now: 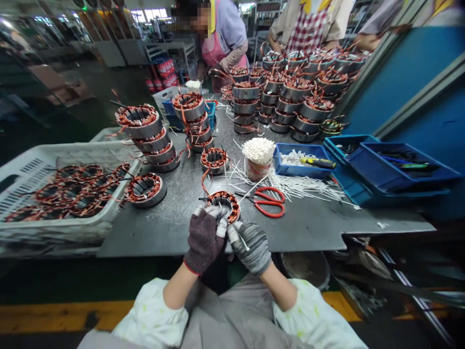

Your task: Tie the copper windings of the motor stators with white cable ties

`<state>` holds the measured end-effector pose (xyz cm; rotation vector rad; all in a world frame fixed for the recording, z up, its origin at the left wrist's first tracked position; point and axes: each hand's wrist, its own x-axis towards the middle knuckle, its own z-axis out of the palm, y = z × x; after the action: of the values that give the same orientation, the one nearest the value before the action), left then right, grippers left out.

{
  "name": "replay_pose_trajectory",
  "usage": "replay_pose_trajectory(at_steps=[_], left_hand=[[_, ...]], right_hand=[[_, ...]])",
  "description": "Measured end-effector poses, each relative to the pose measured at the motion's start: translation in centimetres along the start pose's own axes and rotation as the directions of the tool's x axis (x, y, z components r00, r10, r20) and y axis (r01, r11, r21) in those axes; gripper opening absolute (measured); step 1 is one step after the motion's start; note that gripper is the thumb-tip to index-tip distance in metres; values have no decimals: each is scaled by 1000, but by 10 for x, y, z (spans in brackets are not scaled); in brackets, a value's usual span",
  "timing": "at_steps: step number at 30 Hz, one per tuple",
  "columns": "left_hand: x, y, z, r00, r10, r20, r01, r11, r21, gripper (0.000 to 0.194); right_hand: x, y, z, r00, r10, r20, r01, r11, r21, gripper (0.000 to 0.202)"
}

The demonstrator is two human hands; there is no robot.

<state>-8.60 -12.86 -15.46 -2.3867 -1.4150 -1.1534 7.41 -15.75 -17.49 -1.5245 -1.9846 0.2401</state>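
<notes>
Presently, both my gloved hands are together at the copper-wound ring [235, 202], which is at the near edge of the grey table [308, 215], in front of my body. My left hand [205, 240], in a dark maroon glove, is clamped on the near left side of this ring, with its fingers reaching over the rim. My right hand [251, 247], in a grey striped glove, has the fingers closed on the near right side of the same ring. A thin white strip [244, 242] is lying against these right fingers (if they also pinch it, I cannot tell).

Just beside the ring, to the right, are the scissors with red handles [271, 202]. Behind them stands a round container [257, 170] full of white sticks [258, 149], and near it, a blue tray [298, 169] has a yellow and black tool [317, 163]. To the left, one more wound ring [147, 191] is on the table, beside a white crate [72, 222] with many similar rings [85, 203]. Farther away, a person in a pink apron [225, 39] is leaning over the table.
</notes>
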Motion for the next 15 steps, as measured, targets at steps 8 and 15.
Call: replay_pose_trajectory(at_steps=[8, 15], left_hand=[[9, 13, -10, 986, -168, 16, 168, 970, -174, 15], [9, 12, -6, 996, -81, -24, 76, 981, -176, 14]], right_hand=[[-9, 23, -30, 993, -86, -83, 118, 808, 577, 21], [22, 4, -23, 874, 291, 389, -457, 225, 860, 29]])
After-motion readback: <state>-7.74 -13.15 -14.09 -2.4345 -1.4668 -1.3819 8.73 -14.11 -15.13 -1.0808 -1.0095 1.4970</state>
